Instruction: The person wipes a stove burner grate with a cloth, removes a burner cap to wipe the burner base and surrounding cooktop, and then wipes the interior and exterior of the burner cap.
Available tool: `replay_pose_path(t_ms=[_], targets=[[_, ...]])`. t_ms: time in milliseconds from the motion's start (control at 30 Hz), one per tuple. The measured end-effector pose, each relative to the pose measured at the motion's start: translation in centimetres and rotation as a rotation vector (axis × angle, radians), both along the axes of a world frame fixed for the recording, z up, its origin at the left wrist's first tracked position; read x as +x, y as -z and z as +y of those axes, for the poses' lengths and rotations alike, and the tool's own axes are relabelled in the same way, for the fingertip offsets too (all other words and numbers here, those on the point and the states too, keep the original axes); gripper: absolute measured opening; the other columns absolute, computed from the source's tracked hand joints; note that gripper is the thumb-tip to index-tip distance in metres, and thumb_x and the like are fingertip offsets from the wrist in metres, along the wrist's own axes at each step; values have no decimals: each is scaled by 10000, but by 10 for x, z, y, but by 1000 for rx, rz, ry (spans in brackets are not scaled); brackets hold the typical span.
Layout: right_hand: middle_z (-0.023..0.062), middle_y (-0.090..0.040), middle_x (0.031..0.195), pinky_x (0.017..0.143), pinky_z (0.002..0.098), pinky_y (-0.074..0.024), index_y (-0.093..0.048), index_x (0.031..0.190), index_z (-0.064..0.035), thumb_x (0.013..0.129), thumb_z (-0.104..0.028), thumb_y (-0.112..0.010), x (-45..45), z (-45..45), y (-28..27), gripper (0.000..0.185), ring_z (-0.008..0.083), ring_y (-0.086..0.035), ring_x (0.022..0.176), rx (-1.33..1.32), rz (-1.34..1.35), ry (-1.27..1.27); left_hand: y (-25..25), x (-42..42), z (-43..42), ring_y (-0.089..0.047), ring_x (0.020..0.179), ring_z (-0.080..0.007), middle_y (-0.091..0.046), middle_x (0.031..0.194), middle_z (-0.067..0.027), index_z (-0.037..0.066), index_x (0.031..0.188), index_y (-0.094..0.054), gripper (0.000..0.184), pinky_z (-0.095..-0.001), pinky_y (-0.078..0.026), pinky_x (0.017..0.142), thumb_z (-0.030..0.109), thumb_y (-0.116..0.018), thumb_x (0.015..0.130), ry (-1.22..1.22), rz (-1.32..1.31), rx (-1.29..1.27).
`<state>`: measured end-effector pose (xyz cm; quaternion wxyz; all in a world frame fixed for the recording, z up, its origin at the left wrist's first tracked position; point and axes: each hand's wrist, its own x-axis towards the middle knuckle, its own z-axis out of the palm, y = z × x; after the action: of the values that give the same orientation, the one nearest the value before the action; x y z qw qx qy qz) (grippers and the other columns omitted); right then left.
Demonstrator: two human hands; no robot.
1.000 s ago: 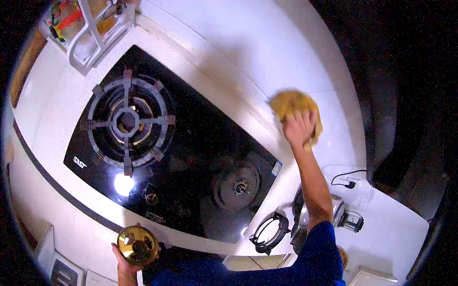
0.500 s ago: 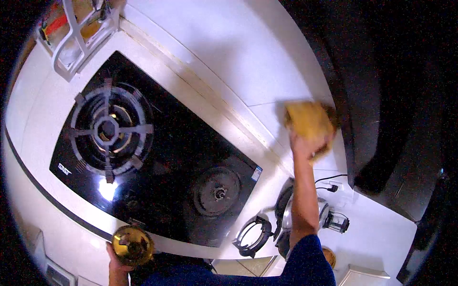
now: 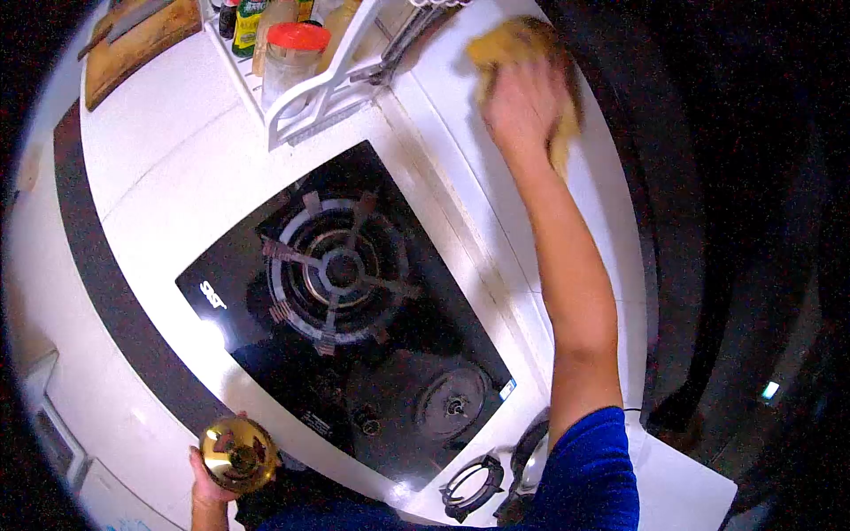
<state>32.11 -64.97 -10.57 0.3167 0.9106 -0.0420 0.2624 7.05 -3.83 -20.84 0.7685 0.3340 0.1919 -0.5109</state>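
Observation:
My right hand [image 3: 524, 108] is closed on a yellow-brown cloth [image 3: 496, 46] and presses it against the white wall [image 3: 589, 221] behind the stove. Motion blurs the cloth's edges. Low in the view, my left hand [image 3: 205, 485] grips a shiny gold round object [image 3: 237, 453] with a darker centre; its exact kind I cannot tell. Between my arms lies the black glass gas stove [image 3: 257, 265]. A round pan support [image 3: 341, 265] sits over its far burner, while the near burner [image 3: 452, 403] has no support on it.
A white rack [image 3: 301, 106] holds a red-lidded jar [image 3: 297, 53] and several bottles at the far end. Wooden boards [image 3: 146, 49] lie at the upper left. A loose black ring support [image 3: 471, 488] rests beside the stove, near a partly hidden appliance [image 3: 529, 469].
My right hand has swept the cloth along the wall toward the rack. The view has turned, bringing more of the rack and the boards into sight. My left hand still holds the gold object.

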Motion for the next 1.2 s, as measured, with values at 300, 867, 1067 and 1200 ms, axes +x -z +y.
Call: replay_pose_path(t_ms=[300, 867, 1067, 1200], targets=[[120, -651, 1208, 1127, 476, -330, -655, 1215, -55, 870, -104, -501, -224, -19, 54, 381, 303, -570, 1176, 234, 329, 0, 9, -11, -11, -453, 1341, -407, -442, 1481, -149, 125, 1563, -246, 1160, -647, -425, 1035, 946, -314, 747, 180, 42, 8], [123, -663, 1142, 1072, 462, -413, -687, 1057, -46, 841, -174, -545, 29, -17, 7, 289, 315, -577, 1175, 241, -29, -202, 11, 3, 25, -560, 1166, -499, -481, 1410, -251, 194, 1500, -359, 1218, -586, -546, 901, 928, -609, 560, -112, 356, 321], [88, -679, 1122, 1106, 513, -391, -708, 1023, -77, 830, -152, -620, -90, -44, 23, 224, 303, -604, 1134, 31, -121, -367, -7, -5, -8, -522, 1234, -459, -458, 1432, -231, 211, 1522, -321, 1237, -570, -530, 924, 979, -514, 571, 325, -74, 474], [29, -669, 860, 728, 384, -550, -693, 853, -172, 709, -181, -752, -295, -59, -14, 156, 234, -661, 842, 109, 4, -58, 10, -26, -30, -421, 1340, -462, -407, 1502, -189, 192, 1541, -298, 1275, -603, -428, 1042, 946, -586, 553, 487, -35, 321]])
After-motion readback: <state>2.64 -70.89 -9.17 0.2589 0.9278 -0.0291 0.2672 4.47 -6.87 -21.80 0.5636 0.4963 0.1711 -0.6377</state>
